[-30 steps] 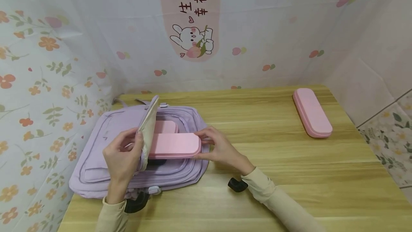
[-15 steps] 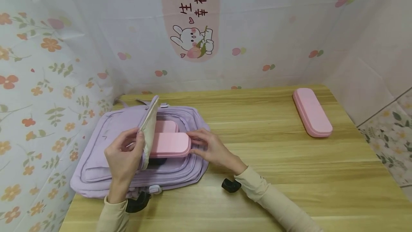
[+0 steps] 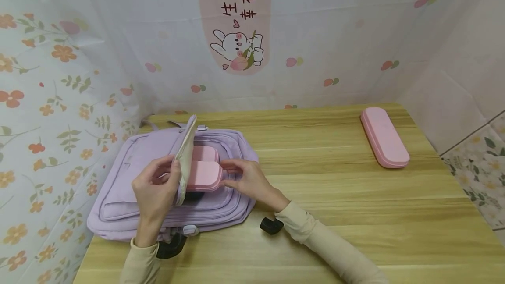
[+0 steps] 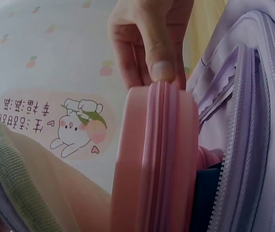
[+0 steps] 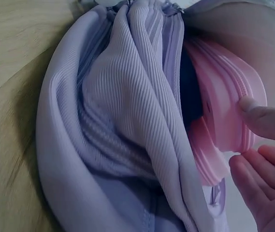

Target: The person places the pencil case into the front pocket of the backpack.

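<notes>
A lilac backpack lies flat at the table's left with its front pocket unzipped. My left hand pinches the edge of the raised pocket flap, whose pale lining faces right. My right hand holds the outer end of a pink zipped pencil case, thumb on its zip side in the right wrist view. The rest of this case is inside the pocket, hidden behind the flap. Beside it in the pocket lies a second pink case. Something dark shows deeper in the pocket.
Another pink pencil case lies at the back right of the wooden table. A patterned curtain hangs behind the table and along its left side. Black wrist mounts sit at both sleeves.
My right hand has moved left, sliding the pink pencil case deeper into the pocket, so less of it shows. The left hand keeps the flap raised in nearly the same place.
</notes>
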The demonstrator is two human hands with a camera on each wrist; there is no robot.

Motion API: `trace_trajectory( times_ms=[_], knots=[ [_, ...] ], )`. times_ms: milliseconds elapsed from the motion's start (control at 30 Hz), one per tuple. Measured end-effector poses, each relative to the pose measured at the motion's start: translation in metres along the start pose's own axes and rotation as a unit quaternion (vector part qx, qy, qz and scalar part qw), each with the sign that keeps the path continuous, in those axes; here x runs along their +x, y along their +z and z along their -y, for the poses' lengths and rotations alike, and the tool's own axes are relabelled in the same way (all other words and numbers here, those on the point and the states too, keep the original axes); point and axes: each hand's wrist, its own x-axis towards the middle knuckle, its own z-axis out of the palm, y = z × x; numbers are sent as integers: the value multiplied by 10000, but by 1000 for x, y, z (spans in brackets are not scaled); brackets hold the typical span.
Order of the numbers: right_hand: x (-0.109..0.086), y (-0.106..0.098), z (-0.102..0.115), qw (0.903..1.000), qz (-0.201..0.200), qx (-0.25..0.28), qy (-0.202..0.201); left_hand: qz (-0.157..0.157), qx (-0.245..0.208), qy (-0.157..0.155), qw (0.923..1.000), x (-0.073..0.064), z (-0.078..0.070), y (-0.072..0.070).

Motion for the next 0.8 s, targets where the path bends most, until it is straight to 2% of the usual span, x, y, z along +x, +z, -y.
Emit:
trace_trajectory(
  times_ms=[233,467,700,800],
  knots=[
    [7,9,2,9996,-67,-282,-43,-15,-90,189,9998,-1,-1,3],
    [10,15,2,9994,2,-341,-57,-16,-45,62,10000,-3,1,3],
    [4,6,-2,9989,117,-429,-176,329,127,103,9993,-8,7,3],
    [1,-1,-3,9986,104,-497,-126,382,129,90,9991,-9,8,3]
  ],
)
